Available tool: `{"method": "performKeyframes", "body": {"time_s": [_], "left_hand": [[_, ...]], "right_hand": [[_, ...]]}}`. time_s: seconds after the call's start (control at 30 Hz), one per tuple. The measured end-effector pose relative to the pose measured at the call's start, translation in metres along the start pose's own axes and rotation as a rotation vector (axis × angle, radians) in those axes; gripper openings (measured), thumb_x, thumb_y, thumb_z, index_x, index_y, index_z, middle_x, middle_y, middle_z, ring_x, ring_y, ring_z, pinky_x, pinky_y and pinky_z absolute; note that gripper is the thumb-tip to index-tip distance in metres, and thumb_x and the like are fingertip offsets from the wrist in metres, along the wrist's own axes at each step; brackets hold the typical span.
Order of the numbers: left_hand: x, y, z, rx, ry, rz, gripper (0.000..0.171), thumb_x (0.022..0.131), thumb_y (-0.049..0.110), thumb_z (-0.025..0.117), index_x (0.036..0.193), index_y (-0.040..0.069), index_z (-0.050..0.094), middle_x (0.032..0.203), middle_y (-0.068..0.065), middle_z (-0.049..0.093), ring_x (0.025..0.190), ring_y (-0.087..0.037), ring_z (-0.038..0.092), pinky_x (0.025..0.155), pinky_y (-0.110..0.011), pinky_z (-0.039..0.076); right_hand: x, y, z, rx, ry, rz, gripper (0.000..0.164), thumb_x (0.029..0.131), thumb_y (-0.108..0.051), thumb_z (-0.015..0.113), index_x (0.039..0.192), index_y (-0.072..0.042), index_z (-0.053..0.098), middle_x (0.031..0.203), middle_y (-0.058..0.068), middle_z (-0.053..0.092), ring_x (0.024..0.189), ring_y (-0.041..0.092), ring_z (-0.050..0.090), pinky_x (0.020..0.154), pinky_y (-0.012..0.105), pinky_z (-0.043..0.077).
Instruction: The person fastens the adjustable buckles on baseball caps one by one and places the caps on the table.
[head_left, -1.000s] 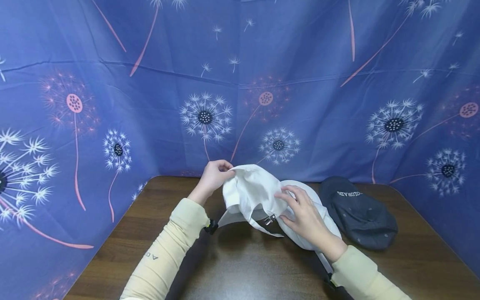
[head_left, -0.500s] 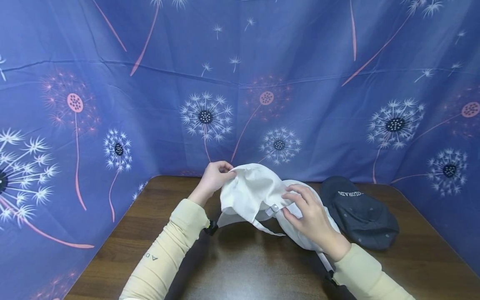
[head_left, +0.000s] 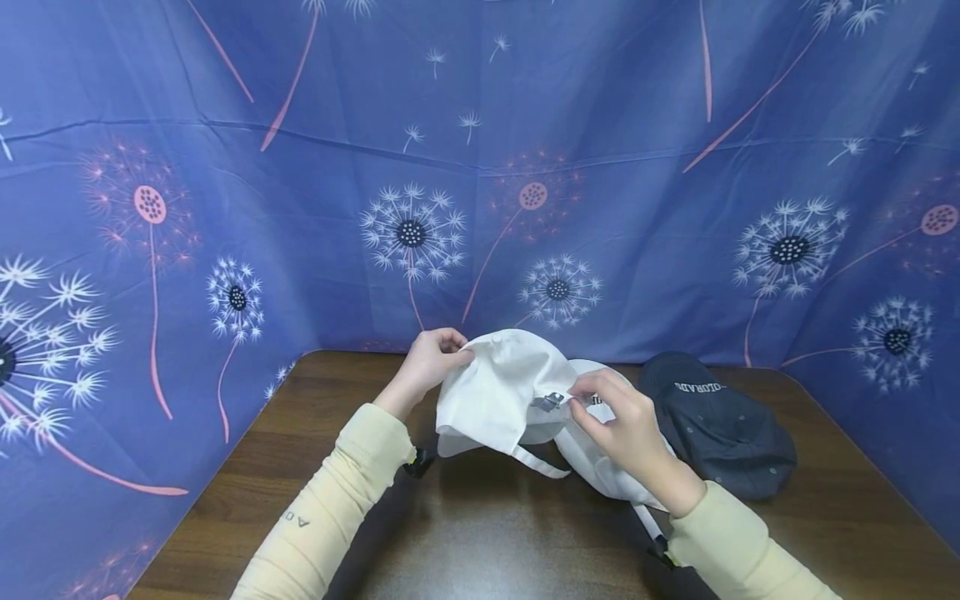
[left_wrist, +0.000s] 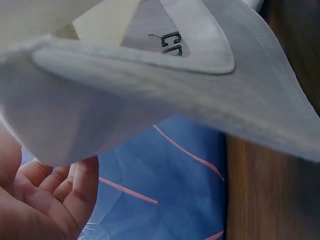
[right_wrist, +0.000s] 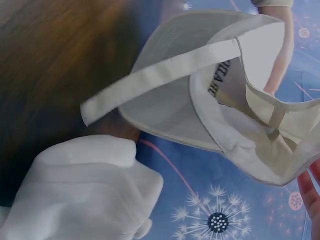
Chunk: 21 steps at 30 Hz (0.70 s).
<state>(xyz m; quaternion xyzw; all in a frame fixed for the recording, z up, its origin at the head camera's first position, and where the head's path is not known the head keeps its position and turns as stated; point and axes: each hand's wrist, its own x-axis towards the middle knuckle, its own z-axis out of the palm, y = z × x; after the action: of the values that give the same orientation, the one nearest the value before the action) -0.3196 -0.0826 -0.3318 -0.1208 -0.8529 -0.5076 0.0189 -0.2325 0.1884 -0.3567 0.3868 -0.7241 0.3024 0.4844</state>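
A white cap (head_left: 491, 392) is held up above the table, its back opening facing me. My left hand (head_left: 427, 362) pinches the crown's upper left edge. My right hand (head_left: 618, 421) pinches the cap's back edge beside the metal buckle (head_left: 551, 401), thumb against fingers. From the crown hangs a loose white strap (head_left: 542, 462), its end free. Dark embroidery (right_wrist: 220, 77) shows through the opening in the right wrist view. A second white cap (head_left: 600, 471) lies behind and under my right hand, partly hidden by it.
A dark grey cap (head_left: 720, 429) with pale lettering lies on the right of the brown wooden table (head_left: 480, 542). A blue curtain (head_left: 375, 100) printed with dandelions hangs behind and at both sides.
The cap's back has turned so its strap hangs lower and the buckle sits higher. My right fingers have closed onto the buckle side. My left hand has stayed on the crown edge.
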Motion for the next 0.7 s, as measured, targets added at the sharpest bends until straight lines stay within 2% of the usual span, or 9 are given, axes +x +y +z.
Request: {"method": "performKeyframes", "body": {"time_s": [0.13, 0.33, 0.53, 0.7], "left_hand": [[-0.004, 0.000, -0.001, 0.010, -0.016, -0.005, 0.012, 0.084, 0.019, 0.069, 0.090, 0.010, 0.065, 0.078, -0.004, 0.061, 0.074, -0.018, 0.055, 0.065, -0.027, 0.046], [-0.011, 0.000, -0.005, 0.055, -0.040, 0.011, 0.019, 0.084, 0.021, 0.070, 0.098, 0.010, 0.064, 0.084, -0.003, 0.065, 0.076, -0.016, 0.059, 0.070, -0.029, 0.049], [-0.020, 0.011, -0.010, 0.139, -0.024, 0.109, 0.030, 0.083, 0.021, 0.071, 0.109, 0.010, 0.063, 0.100, -0.004, 0.067, 0.086, -0.018, 0.062, 0.078, -0.034, 0.051], [-0.029, 0.027, -0.014, 0.211, -0.028, 0.200, 0.037, 0.083, 0.022, 0.072, 0.116, 0.011, 0.060, 0.113, -0.006, 0.063, 0.096, -0.022, 0.062, 0.082, -0.037, 0.051]], "right_hand": [[0.004, -0.002, -0.004, 0.019, 0.017, 0.086, 0.013, 0.073, -0.002, 0.064, 0.084, -0.008, 0.066, 0.079, -0.001, 0.063, 0.071, 0.011, 0.059, 0.067, 0.019, 0.047], [0.009, -0.006, -0.008, 0.070, 0.031, 0.208, 0.022, 0.068, 0.010, 0.068, 0.082, -0.006, 0.065, 0.077, 0.000, 0.064, 0.073, 0.006, 0.059, 0.072, 0.011, 0.047], [0.011, -0.007, -0.009, 0.118, 0.049, 0.280, 0.025, 0.065, 0.019, 0.067, 0.079, -0.002, 0.064, 0.075, 0.007, 0.063, 0.073, 0.004, 0.059, 0.071, 0.011, 0.049], [0.014, -0.010, -0.011, 0.125, 0.033, 0.359, 0.021, 0.070, 0.015, 0.068, 0.080, -0.003, 0.064, 0.077, 0.004, 0.064, 0.075, 0.000, 0.060, 0.072, 0.012, 0.050]]}}
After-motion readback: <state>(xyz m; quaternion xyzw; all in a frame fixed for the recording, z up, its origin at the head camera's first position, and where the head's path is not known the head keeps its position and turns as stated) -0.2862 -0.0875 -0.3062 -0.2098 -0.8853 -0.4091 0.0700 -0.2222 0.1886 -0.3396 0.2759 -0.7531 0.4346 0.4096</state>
